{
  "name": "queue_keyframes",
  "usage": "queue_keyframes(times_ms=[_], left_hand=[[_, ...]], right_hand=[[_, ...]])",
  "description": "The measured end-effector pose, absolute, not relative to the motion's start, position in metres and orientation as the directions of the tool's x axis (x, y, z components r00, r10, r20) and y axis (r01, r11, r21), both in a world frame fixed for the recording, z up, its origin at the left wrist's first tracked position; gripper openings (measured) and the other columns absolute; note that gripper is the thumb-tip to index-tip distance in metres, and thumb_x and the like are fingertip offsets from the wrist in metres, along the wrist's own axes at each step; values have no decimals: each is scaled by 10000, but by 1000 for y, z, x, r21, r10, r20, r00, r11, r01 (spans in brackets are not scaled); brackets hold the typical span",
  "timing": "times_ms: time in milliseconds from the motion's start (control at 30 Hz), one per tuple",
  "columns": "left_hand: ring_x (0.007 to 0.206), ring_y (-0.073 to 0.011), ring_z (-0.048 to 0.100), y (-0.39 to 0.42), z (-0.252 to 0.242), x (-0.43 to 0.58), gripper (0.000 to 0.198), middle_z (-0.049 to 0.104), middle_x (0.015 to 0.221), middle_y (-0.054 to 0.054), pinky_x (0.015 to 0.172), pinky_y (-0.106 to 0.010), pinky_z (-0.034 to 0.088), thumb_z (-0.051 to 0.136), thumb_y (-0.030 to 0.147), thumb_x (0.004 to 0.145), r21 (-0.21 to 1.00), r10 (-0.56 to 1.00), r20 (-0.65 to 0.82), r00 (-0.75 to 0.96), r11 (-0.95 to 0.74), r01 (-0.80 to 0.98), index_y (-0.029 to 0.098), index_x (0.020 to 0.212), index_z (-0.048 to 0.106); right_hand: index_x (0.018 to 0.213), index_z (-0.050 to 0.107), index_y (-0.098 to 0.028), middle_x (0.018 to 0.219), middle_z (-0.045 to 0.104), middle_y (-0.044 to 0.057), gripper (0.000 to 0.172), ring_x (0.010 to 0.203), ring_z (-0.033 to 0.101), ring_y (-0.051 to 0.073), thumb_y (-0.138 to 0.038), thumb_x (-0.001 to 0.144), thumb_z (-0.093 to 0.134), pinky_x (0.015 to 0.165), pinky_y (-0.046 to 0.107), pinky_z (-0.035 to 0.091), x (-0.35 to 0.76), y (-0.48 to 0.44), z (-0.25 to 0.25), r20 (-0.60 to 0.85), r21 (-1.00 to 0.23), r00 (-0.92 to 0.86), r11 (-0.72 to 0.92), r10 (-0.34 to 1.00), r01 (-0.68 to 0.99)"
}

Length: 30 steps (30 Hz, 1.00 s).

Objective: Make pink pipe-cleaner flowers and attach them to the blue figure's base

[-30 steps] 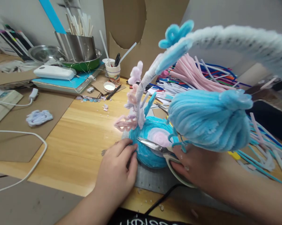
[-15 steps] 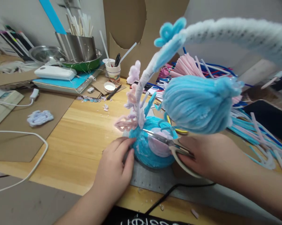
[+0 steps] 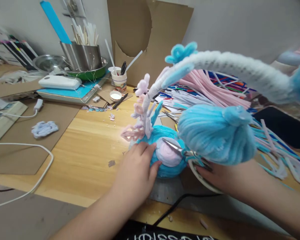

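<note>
A blue fuzzy round base (image 3: pixel 164 173) with a pale pink disc (image 3: pixel 168 152) sits on the table. From it a white wrapped arch (image 3: pixel 229 61) rises and bends right, with small pink and blue flowers, and a blue tassel-like bell (image 3: pixel 214 135) hangs in front. My left hand (image 3: pixel 140 163) rests on the base's left side, thumb and fingers apart at the disc's edge. In my right hand (image 3: pixel 209 173), partly hidden by the bell, are scissors (image 3: pixel 173 145) with pale handles, their tips over the disc.
Pink, white and blue pipe cleaners (image 3: pixel 214 88) lie behind and to the right, near a dark phone (image 3: pixel 284 126). A paper cup (image 3: pixel 120 80) with pens, a metal pot (image 3: pixel 82 56) and a white power bank (image 3: pixel 60 82) are at the back left. A white cable (image 3: pixel 43 166) crosses the left side.
My left hand has moved right, onto the base by the disc. The scissors' tips have shifted right, off the foot of the arch. The arch and bell appear lower in view.
</note>
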<state>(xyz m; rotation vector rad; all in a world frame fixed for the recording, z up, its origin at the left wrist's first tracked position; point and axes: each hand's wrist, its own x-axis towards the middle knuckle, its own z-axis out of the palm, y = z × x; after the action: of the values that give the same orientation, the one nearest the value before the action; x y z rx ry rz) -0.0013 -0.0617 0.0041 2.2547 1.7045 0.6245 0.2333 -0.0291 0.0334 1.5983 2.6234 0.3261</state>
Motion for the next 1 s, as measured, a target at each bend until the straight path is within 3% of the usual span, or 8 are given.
queue_keyframes(times_ms=[133, 233, 333, 500, 600, 733, 867, 1000], left_hand=[[806, -243, 606, -41, 7, 11, 159, 655, 868, -62, 678, -384, 495, 577, 271, 834, 493, 982, 129, 136, -182, 851, 195, 961, 634], [747, -202, 598, -41, 4, 9, 86, 646, 763, -23, 637, -319, 456, 583, 239, 824, 572, 985, 148, 89, -158, 805, 202, 756, 622], [682, -157, 582, -53, 1, -15, 97, 636, 735, 5, 608, -276, 431, 574, 268, 836, 685, 974, 210, -85, -84, 723, 217, 764, 613], [501, -168, 468, -71, 1, -67, 421, 491, 517, 5, 475, -284, 300, 425, 482, 891, 446, 933, 164, -320, 220, 868, 215, 569, 470], [608, -181, 526, -80, -3, -70, 364, 541, 626, -12, 531, -303, 370, 372, 415, 924, 463, 969, 187, -164, 60, 884, 212, 649, 496], [915, -196, 583, -90, -16, -55, 165, 627, 955, -52, 781, -355, 483, 453, 284, 906, 524, 963, 269, 36, -178, 833, 203, 939, 593], [1228, -221, 461, -87, -24, -54, 385, 524, 1320, -78, 1015, -432, 408, 459, 215, 901, 403, 923, 315, 222, -342, 849, 223, 1286, 470], [1294, -239, 409, -73, -16, -57, 523, 463, 1405, -82, 1048, -443, 395, 546, 316, 870, 318, 894, 216, 392, -444, 838, 216, 1360, 393]], right_hand=[[694, 659, -242, 615, 677, 38, 284, 569, 627, 222, -431, 832, 498, 481, 280, 273, 229, -33, 36, -162, 174, -369, 394, 915, 902], [685, 640, -239, 614, 677, 34, 321, 544, 605, 202, -477, 828, 479, 483, 275, 224, 230, -33, 34, -147, 130, -378, 397, 914, 909], [733, 660, -234, 662, 679, 52, 274, 597, 604, 215, -438, 817, 498, 518, 291, 279, 236, -35, 32, -69, 112, -453, 458, 889, 882], [888, 678, -219, 859, 696, 102, 292, 775, 605, 279, -443, 779, 526, 643, 358, 373, 233, -51, 34, 92, 103, -587, 578, 805, 809], [808, 671, -224, 778, 694, 87, 248, 716, 610, 270, -422, 764, 529, 630, 366, 368, 219, -63, 34, 86, 129, -619, 607, 781, 784], [693, 619, -211, 547, 624, 26, 199, 482, 547, 196, -388, 758, 556, 533, 334, 297, 197, -75, 27, 15, 105, -612, 607, 791, 788], [699, 602, -208, 596, 632, 24, 157, 527, 572, 209, -357, 745, 580, 554, 338, 304, 187, -84, 23, 75, 57, -576, 573, 814, 818], [782, 618, -227, 639, 649, 32, 197, 593, 594, 240, -417, 769, 570, 563, 336, 345, 198, -90, 23, -3, -65, -478, 477, 878, 877]])
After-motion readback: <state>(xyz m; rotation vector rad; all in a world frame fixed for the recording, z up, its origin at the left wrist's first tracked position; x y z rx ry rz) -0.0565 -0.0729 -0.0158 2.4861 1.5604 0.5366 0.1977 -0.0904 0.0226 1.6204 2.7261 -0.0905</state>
